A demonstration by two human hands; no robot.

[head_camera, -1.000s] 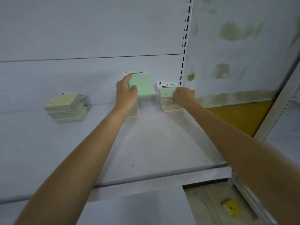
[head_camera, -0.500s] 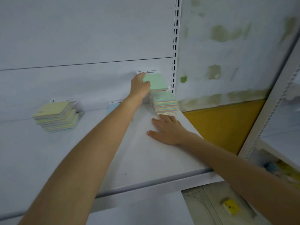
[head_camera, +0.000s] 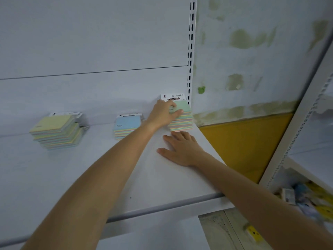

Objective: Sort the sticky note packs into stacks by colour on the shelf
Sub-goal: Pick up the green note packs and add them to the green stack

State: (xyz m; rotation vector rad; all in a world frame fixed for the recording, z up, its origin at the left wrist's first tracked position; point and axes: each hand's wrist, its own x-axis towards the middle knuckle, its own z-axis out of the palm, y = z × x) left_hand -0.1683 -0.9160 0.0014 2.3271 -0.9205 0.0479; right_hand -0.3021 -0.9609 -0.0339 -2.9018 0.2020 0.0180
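Note:
Three stacks of sticky note packs stand along the back of the white shelf (head_camera: 162, 179). A yellow-topped stack (head_camera: 55, 131) is at the left, a blue-topped stack (head_camera: 126, 126) in the middle, and a green-topped stack (head_camera: 182, 120) at the right by the slotted upright. My left hand (head_camera: 164, 112) rests on the top green pack (head_camera: 182, 106), thumb and fingers gripping its near edge as it lies on the green stack. My right hand (head_camera: 180, 148) lies flat, palm down, on the shelf just in front of that stack, holding nothing.
A slotted white upright (head_camera: 191, 51) bounds the shelf at the right. Beyond it are a stained wall and a yellow panel (head_camera: 243, 141). Another shelf unit (head_camera: 306, 177) at the far right holds mixed small goods. A yellow item (head_camera: 253, 233) lies on the floor below.
My left hand carried the green pack rightward from above the blue stack and set it on the green stack. My right hand left that stack and came down flat on the shelf.

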